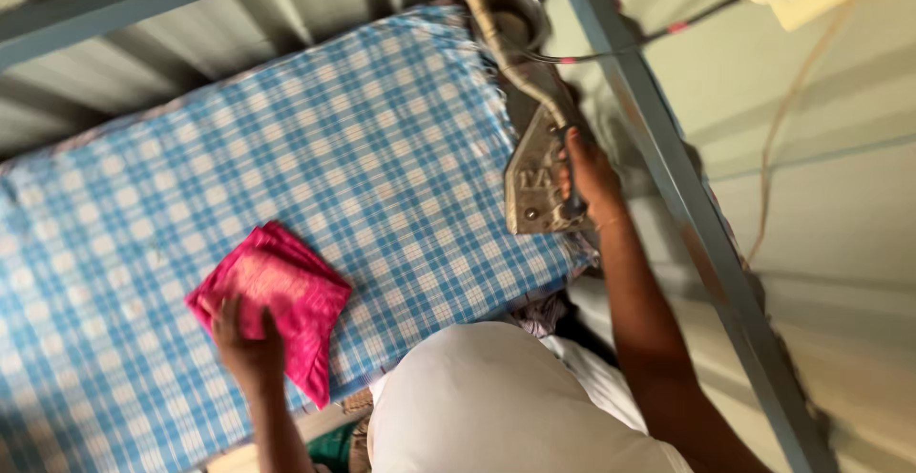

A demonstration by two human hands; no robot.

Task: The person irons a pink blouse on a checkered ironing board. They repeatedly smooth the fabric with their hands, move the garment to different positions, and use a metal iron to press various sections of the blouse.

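Pink folded cloth (pixel 275 298) lies flat on the blue-and-white checked ironing pad (pixel 382 148), pinned smooth under the person's spread left hand (pixel 246 339), while the right hand (pixel 587 179) grips the heavy grey metal iron (pixel 532 182) parked clear at the pad's edge.

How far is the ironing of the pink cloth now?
Done: the pink cloth lies folded on the blue checked cover. In hand: the left hand presses it flat; the right hand grips the iron at the table's edge. Left: the iron is not yet on the cloth.
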